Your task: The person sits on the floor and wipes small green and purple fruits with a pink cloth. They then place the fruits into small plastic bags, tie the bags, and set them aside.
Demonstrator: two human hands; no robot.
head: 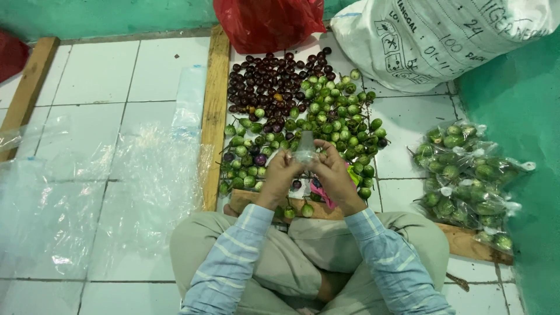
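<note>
I am seeing my left hand (281,175) and right hand (333,175) covering part of the small clear bag (305,153) between the fingertips, so its contents are escaping me. Fruits beneath my fingers are lying hidden. Far beyond the fingertips, the red bag (268,20) and white sack (443,41) are running off the top edge.

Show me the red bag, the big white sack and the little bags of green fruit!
Red bag (268,23), head view, middle of its front.
White sack (443,41), head view, its printed side.
Bagged green fruit (466,181), head view, middle of the pile.
</note>
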